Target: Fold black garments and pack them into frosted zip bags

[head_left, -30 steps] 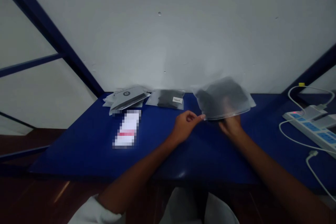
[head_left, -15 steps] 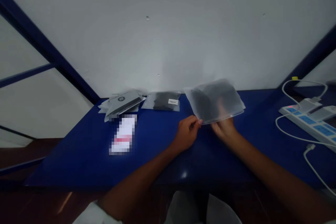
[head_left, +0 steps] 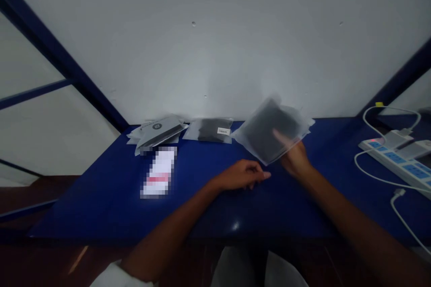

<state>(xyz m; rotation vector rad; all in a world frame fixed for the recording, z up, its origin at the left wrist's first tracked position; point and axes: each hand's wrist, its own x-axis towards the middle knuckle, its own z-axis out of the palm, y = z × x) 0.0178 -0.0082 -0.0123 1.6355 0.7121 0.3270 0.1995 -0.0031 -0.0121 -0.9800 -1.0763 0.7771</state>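
Note:
My right hand (head_left: 295, 156) is closed on a small stack of frosted plastic bags (head_left: 266, 132) with dark, flat contents. One finger lies over the front bag; the rest of the grip is partly hidden. The top bag sits at an angle over others whose pale edges show at the right. Just below and left of the stack, my left hand (head_left: 243, 174) rests near the tabletop, fingers curled in and thumb side toward the bags. It is apart from them, and nothing shows in it. A bag with a white barcode label (head_left: 223, 131) lies flat left of the stack.
At the back left is a pile of grey packets (head_left: 160, 129). A blurred-out white and red item (head_left: 158, 172) lies before it. On the right, a power strip (head_left: 397, 157) carries adapters and white cables (head_left: 399, 193). A white wall (head_left: 215, 31) borders the blue table (head_left: 117, 210).
My left hand has let go of the bags' corner and dropped slightly down and right. In my right hand, the stack has turned, and the top bag now sits askew.

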